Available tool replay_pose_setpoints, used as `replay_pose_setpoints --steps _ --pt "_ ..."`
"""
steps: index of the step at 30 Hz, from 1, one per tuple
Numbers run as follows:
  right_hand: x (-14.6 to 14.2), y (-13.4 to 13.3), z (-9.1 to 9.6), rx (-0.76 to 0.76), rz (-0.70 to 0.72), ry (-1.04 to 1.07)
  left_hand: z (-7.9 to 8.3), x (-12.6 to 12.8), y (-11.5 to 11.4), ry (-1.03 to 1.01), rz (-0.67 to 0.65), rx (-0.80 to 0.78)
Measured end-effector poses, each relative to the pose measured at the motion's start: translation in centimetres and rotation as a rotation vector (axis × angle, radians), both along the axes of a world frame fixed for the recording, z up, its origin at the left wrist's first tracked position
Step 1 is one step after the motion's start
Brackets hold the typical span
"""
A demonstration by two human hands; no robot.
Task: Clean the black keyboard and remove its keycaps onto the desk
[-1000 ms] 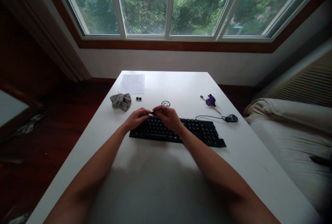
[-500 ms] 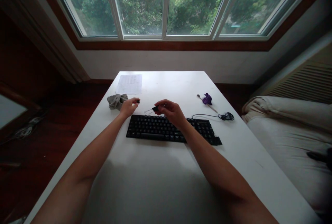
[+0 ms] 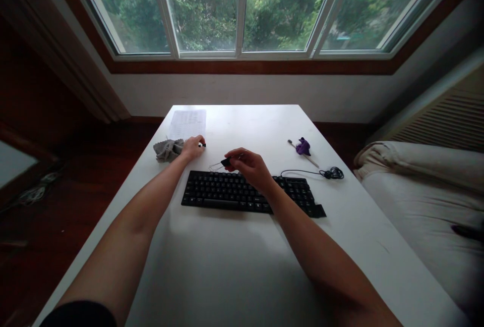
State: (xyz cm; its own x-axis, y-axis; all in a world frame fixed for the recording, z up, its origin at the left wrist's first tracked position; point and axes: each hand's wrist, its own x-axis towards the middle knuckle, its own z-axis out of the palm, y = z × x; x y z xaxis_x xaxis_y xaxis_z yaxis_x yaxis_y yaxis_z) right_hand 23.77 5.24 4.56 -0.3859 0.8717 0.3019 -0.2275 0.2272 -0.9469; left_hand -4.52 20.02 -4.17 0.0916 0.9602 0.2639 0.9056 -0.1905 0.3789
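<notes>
My left hand [image 3: 192, 147] reaches to the far left of the white table [image 3: 227, 261], its fingers pinched round a small black keycap [image 3: 203, 144] that is down at the tabletop beside a grey cloth [image 3: 165, 149]. My right hand [image 3: 249, 166] hovers over the back edge of the black keyboard [image 3: 227, 193]. It is closed on a keycap puller [image 3: 223, 163] with a black grip and thin wire loops pointing left.
A printed sheet [image 3: 188, 123] lies at the table's far left. A purple-headed brush [image 3: 303, 147] and the keyboard's coiled cable [image 3: 330, 172] lie at the right. A beige cushion [image 3: 423, 185] adjoins the table's right edge. Windows run along the back.
My left hand has gone from the keyboard, where it met the right hand, out to the left near the cloth with a keycap. My right hand has stayed over the keyboard with the puller.
</notes>
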Motion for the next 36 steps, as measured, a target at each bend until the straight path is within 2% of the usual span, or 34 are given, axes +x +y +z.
replay_pose_setpoints --steps 11,20,27,36 --pt "0.0 0.0 0.0 -0.02 0.006 -0.001 -1.0 -0.7 0.2 0.029 -0.051 0.018" --pt "0.1 0.0 0.1 -0.02 0.006 -0.01 -1.1 -1.0 0.9 0.05 -0.124 0.026" --pt "0.1 0.1 0.1 -0.031 0.008 -0.003 -1.2 -1.1 1.4 0.102 -0.104 0.02" --pt "0.2 0.2 -0.1 -0.026 0.012 -0.007 -1.4 -0.9 1.0 0.088 -0.058 0.038"
